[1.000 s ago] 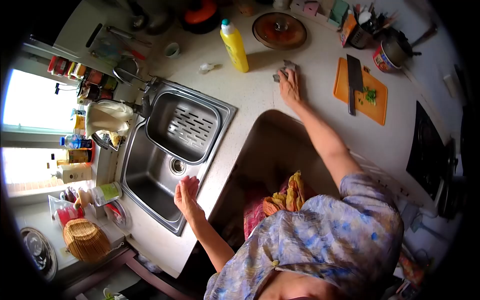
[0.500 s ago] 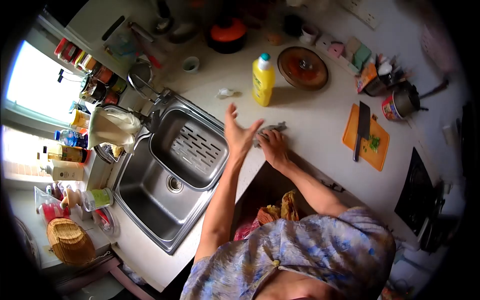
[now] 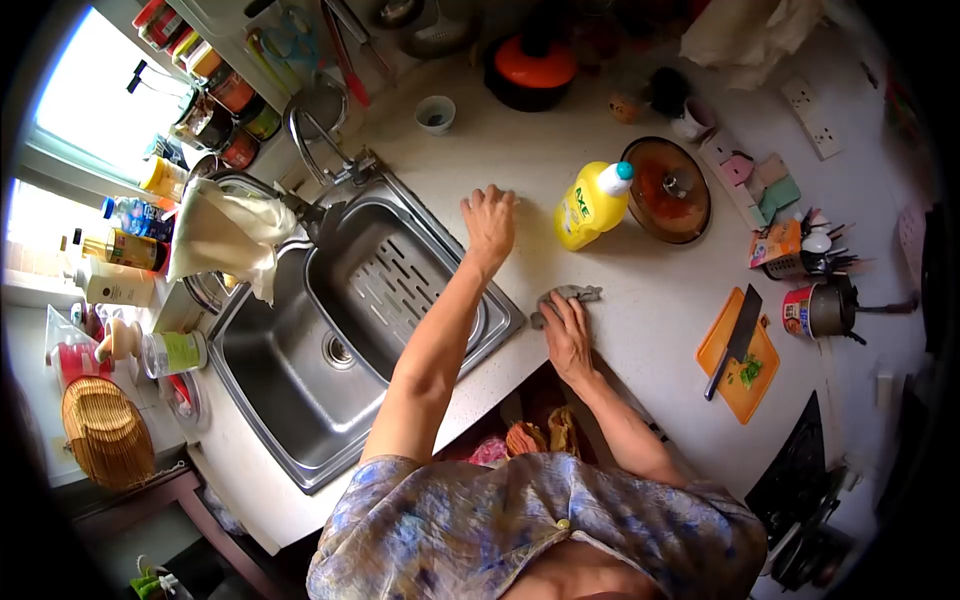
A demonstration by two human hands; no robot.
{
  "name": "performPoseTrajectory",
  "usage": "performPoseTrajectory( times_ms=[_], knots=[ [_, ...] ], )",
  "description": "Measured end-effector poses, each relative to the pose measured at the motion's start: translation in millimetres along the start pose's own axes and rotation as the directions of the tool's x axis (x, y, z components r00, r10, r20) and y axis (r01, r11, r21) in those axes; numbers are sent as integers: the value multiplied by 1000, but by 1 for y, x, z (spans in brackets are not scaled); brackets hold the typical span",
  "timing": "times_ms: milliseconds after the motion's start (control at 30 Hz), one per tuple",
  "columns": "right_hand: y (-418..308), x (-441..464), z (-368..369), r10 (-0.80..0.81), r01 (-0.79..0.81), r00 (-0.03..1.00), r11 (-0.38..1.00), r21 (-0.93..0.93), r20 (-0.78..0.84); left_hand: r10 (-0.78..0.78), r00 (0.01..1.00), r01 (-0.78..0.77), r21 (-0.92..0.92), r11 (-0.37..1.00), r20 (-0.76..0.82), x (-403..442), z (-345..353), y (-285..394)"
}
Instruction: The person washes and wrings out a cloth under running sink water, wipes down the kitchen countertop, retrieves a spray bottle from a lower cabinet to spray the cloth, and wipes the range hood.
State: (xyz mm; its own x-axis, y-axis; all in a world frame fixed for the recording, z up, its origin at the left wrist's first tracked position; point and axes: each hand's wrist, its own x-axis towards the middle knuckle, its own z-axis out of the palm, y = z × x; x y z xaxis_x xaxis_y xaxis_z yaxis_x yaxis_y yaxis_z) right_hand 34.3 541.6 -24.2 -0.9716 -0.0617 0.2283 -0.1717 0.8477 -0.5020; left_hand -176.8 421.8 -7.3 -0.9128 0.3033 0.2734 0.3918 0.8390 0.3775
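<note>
My left hand (image 3: 490,230) reaches over the counter beyond the sink, palm down, with its fingers curled onto the surface. Whatever lies under those fingertips is hidden. Nearer the counter's front edge, my right hand (image 3: 570,340) presses on a crumpled grey rag (image 3: 582,294), which pokes out past the fingers. A yellow dish soap bottle (image 3: 590,210) with a teal cap stands a little beyond and between the hands, touched by neither.
A steel sink (image 3: 250,400) with a slotted tray (image 3: 385,290) lies left. Beyond are a small bowl (image 3: 435,115), an orange-lidded pot (image 3: 535,70) and a glass lid (image 3: 665,195). Rightward, a knife (image 3: 737,340) and chopped greens (image 3: 750,372) rest on an orange cutting board (image 3: 735,400).
My left hand has moved from open in the air to curled on the counter, where a crumpled white scrap lay. My right hand stays on the rag. The view has shifted.
</note>
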Motion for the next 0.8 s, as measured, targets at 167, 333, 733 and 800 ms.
performPoseTrajectory(
  times_ms=[167, 333, 733, 800],
  knots=[
    [6, 45, 2, -101, 94, 979, 994, 48, 179, -378, 874, 219, -445, 868, -306, -23, -27, -25],
    [-28, 174, 62, 62, -95, 995, 806, 585, 76, -724, 617, 288, -767, 574, -309, -95, -111, -42],
    [-14, 128, 56, -175, 189, 959, 981, -42, 222, -594, 790, 322, -724, 611, -150, -30, -46, -52],
    [16, 64, 27, -121, 110, 969, 992, 63, 216, -591, 798, 364, -689, 627, -117, -16, -21, -60]
  ],
)
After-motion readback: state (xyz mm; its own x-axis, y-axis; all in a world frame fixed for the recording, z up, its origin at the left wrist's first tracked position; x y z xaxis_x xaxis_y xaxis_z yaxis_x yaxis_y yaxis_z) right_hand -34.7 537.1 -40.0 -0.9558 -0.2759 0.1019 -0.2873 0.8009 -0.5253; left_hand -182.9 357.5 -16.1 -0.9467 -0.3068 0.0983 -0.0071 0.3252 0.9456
